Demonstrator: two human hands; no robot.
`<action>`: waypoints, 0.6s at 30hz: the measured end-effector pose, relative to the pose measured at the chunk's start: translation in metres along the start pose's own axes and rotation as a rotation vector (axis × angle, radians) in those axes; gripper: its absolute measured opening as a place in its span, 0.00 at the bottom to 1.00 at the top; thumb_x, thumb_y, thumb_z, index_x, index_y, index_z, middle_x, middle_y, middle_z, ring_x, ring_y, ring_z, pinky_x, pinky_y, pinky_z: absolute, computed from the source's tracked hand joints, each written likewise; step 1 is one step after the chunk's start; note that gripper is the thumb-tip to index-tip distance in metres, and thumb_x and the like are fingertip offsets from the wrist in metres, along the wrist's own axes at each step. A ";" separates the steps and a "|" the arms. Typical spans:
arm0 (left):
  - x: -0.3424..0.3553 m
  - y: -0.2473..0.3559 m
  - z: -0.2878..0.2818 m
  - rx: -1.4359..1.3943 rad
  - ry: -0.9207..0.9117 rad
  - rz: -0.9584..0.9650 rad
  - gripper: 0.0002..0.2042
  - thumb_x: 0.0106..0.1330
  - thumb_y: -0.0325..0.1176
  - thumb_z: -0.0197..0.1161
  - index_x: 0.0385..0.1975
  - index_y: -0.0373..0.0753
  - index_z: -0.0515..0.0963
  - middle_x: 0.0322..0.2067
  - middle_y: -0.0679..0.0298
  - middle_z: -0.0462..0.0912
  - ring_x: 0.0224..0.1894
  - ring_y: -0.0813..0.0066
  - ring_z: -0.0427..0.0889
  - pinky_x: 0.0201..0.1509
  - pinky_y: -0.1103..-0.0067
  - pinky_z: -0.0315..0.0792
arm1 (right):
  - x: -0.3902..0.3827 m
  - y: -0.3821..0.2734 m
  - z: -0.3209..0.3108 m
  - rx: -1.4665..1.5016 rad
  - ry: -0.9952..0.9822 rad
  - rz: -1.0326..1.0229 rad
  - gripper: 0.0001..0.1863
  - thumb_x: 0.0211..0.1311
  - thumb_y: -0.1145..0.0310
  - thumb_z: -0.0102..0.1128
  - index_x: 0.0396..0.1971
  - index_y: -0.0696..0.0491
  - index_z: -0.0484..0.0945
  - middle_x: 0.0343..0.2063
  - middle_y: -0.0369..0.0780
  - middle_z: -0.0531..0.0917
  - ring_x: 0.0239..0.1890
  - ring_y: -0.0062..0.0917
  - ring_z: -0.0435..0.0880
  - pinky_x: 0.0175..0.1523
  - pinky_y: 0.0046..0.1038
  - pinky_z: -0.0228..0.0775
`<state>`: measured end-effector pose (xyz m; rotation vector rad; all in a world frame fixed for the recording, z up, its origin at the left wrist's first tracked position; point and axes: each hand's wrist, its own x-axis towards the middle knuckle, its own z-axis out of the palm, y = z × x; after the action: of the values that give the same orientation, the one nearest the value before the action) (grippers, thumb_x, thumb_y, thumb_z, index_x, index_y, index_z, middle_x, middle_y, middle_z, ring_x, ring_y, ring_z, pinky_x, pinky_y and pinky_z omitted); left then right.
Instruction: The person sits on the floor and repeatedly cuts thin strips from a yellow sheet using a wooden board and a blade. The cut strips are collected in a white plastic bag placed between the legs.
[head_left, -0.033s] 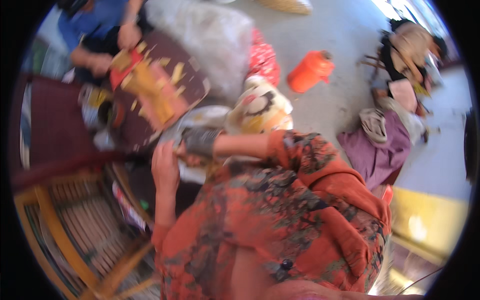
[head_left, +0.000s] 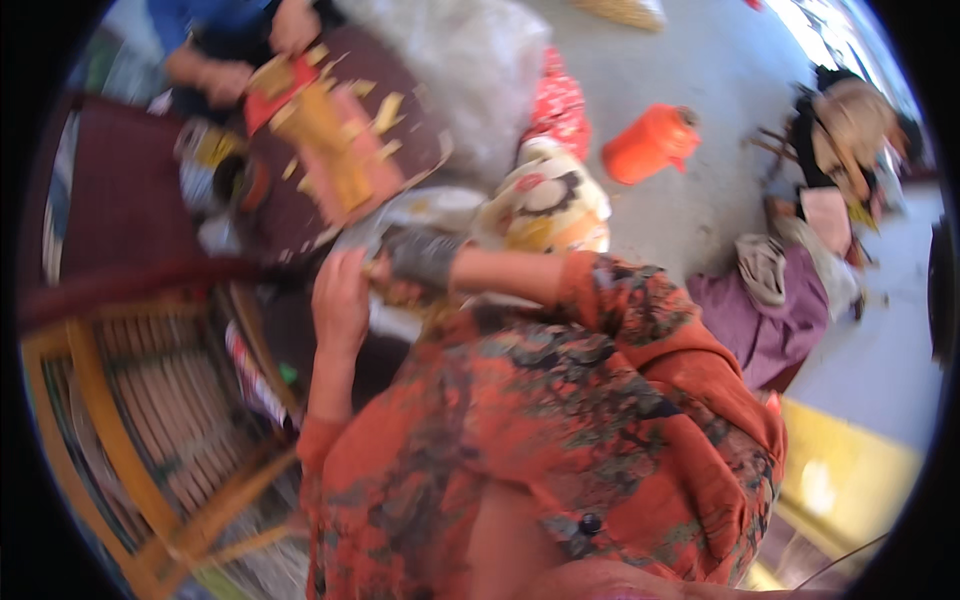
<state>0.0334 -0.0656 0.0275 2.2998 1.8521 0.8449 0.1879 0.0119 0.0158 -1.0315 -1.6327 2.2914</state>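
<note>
My left hand (head_left: 341, 290), with its fingers bent and pressed together, is held up beside my right hand (head_left: 402, 289). The right hand, below a dark grey wrist covering (head_left: 425, 258), is closed, and a small yellowish bit shows between the two hands. What they grip is too blurred to name. Pale plastic sheeting (head_left: 392, 320) lies under them. Just beyond is a dark round table (head_left: 408, 100) bearing a reddish board (head_left: 383, 180), a long yellow-brown piece (head_left: 325, 135) and several loose yellow strips (head_left: 388, 110).
Across the table, a person in blue has both hands (head_left: 225, 82) at the yellow pieces. A cream patterned bundle (head_left: 548, 205) lies to the right of the table, an orange flask (head_left: 650, 145) on the floor. A wooden slatted chair (head_left: 165, 400) stands left; purple cloth (head_left: 770, 310) hangs right.
The whole view has shifted slightly, so the surroundings sit farther right and higher. My hands stay together in much the same pose.
</note>
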 end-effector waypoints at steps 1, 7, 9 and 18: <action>-0.002 -0.004 -0.001 0.067 0.045 0.054 0.13 0.53 0.24 0.55 0.39 0.38 0.72 0.37 0.56 0.75 0.42 0.56 0.74 0.44 0.69 0.69 | -0.008 -0.012 0.003 0.051 -0.043 0.060 0.17 0.57 0.57 0.54 0.16 0.53 0.76 0.11 0.37 0.76 0.15 0.22 0.75 0.18 0.28 0.62; -0.007 -0.045 -0.006 0.113 0.242 0.274 0.15 0.46 0.25 0.62 0.36 0.40 0.70 0.33 0.61 0.74 0.35 0.60 0.75 0.43 0.68 0.68 | 0.003 -0.016 0.022 -0.457 0.069 -0.215 0.20 0.54 0.53 0.52 0.22 0.59 0.75 0.18 0.50 0.76 0.25 0.41 0.77 0.35 0.36 0.67; -0.005 -0.056 -0.002 0.081 0.209 0.265 0.14 0.46 0.26 0.62 0.35 0.40 0.70 0.31 0.62 0.75 0.35 0.59 0.75 0.44 0.67 0.68 | -0.005 -0.028 0.024 -0.548 0.097 -0.318 0.20 0.53 0.54 0.53 0.24 0.60 0.76 0.22 0.50 0.77 0.29 0.42 0.77 0.37 0.36 0.67; 0.044 -0.054 0.018 -1.238 0.057 -0.549 0.08 0.67 0.31 0.50 0.41 0.39 0.73 0.21 0.73 0.70 0.21 0.88 0.66 0.29 0.84 0.70 | 0.041 -0.053 -0.041 -1.004 0.371 -0.517 0.20 0.53 0.54 0.59 0.29 0.59 0.80 0.19 0.42 0.78 0.23 0.26 0.76 0.33 0.28 0.68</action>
<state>-0.0009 -0.0056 0.0072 0.9698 1.2114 1.3733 0.1674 0.0846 0.0374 -0.9040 -2.4942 0.8400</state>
